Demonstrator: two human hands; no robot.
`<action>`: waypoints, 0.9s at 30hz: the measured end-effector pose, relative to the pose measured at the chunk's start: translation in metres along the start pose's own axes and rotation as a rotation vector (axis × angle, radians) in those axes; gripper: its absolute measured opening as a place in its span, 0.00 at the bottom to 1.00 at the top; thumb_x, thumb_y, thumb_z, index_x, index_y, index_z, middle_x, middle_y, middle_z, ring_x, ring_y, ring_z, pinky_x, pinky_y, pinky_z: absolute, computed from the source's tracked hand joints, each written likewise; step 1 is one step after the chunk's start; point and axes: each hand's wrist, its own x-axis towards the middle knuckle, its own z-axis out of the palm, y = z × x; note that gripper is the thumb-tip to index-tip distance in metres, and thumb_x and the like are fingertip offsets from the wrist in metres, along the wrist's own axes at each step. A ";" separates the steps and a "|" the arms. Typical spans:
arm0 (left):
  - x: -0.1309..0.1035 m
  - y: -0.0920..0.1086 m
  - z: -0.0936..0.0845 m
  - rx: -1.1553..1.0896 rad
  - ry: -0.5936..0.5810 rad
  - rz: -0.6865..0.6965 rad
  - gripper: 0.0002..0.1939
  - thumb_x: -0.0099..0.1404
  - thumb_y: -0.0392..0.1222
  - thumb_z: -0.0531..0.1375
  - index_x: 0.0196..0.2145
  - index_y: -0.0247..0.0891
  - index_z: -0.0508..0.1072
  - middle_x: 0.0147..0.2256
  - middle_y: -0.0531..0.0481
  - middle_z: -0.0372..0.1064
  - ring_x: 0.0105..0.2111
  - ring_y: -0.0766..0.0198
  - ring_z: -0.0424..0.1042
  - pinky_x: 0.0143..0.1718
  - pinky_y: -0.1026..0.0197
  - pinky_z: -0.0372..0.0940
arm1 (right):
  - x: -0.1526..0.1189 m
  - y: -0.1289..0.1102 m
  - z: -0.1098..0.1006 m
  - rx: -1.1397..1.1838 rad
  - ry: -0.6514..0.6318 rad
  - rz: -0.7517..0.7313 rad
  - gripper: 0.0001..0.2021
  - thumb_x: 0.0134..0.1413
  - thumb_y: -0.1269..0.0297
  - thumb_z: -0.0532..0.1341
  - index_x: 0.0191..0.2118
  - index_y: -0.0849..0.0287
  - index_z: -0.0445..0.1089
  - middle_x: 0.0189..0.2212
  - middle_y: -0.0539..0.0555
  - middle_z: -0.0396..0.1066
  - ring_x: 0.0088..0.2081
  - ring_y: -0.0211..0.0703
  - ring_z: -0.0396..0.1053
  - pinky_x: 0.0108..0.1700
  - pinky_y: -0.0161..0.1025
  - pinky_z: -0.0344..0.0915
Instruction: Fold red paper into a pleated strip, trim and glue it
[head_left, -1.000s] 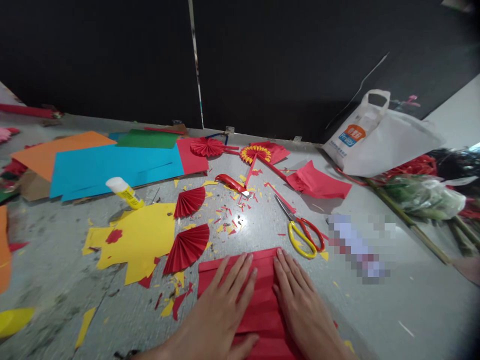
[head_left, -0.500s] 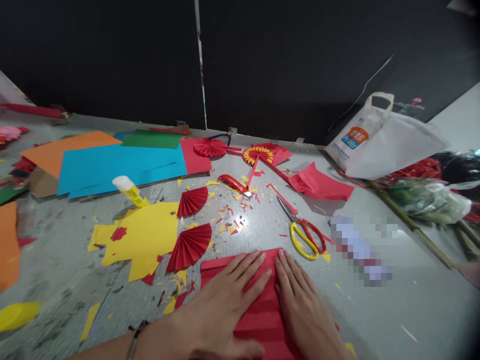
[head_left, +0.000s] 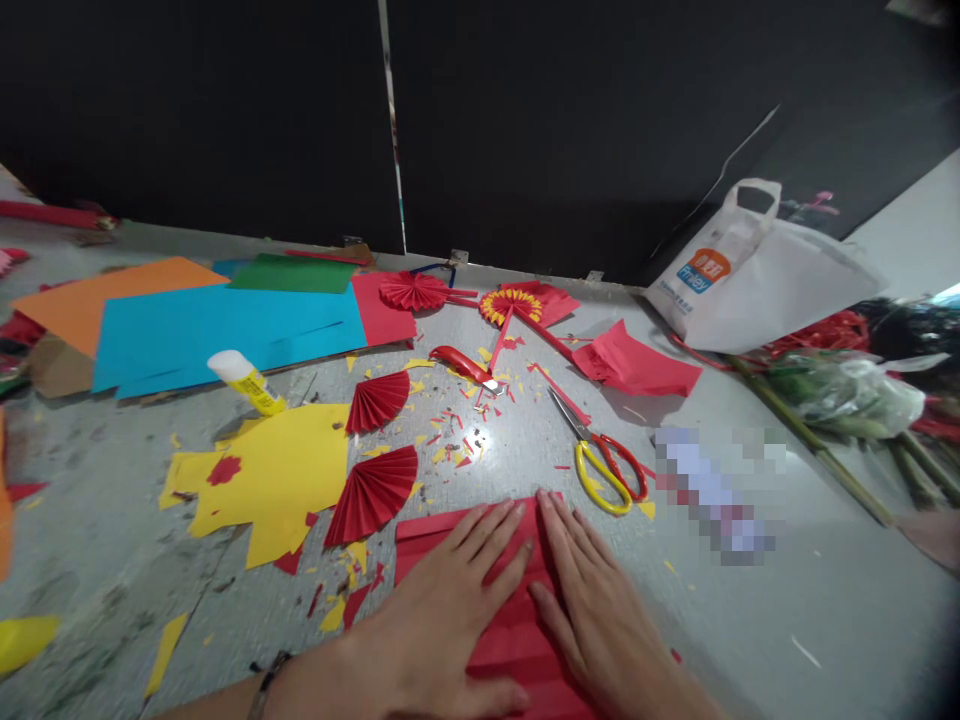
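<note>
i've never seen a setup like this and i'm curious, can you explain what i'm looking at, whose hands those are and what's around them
There's no machine: a camera worn on a person's head looks forward and down. That person's bare left hand and right hand lie flat on creased red paper; neither appears to grip anything. Around it on the grey surface are scissors, a red cutter, two pleated red fans, a yellow paper cutout, a glue stick and blue paper. A white bag sits at the back right.
</note>
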 end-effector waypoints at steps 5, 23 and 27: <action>-0.001 -0.002 -0.002 -0.005 -0.045 -0.018 0.59 0.68 0.61 0.72 0.82 0.35 0.47 0.80 0.33 0.21 0.80 0.32 0.29 0.78 0.28 0.42 | 0.000 0.005 -0.004 0.000 0.072 0.037 0.39 0.79 0.63 0.53 0.84 0.67 0.34 0.76 0.70 0.59 0.74 0.62 0.64 0.65 0.59 0.77; -0.002 -0.007 0.045 0.392 0.261 0.221 0.41 0.80 0.55 0.58 0.76 0.20 0.57 0.80 0.25 0.35 0.81 0.39 0.34 0.82 0.45 0.35 | -0.006 -0.004 -0.013 0.007 0.023 -0.164 0.41 0.74 0.74 0.52 0.83 0.72 0.31 0.68 0.67 0.72 0.69 0.55 0.72 0.64 0.46 0.77; 0.002 -0.012 0.059 0.374 0.253 0.207 0.38 0.72 0.44 0.62 0.74 0.24 0.60 0.81 0.26 0.32 0.81 0.37 0.31 0.82 0.40 0.37 | -0.007 -0.003 -0.011 0.004 0.013 -0.166 0.41 0.73 0.75 0.52 0.83 0.74 0.30 0.67 0.66 0.73 0.68 0.55 0.73 0.63 0.46 0.77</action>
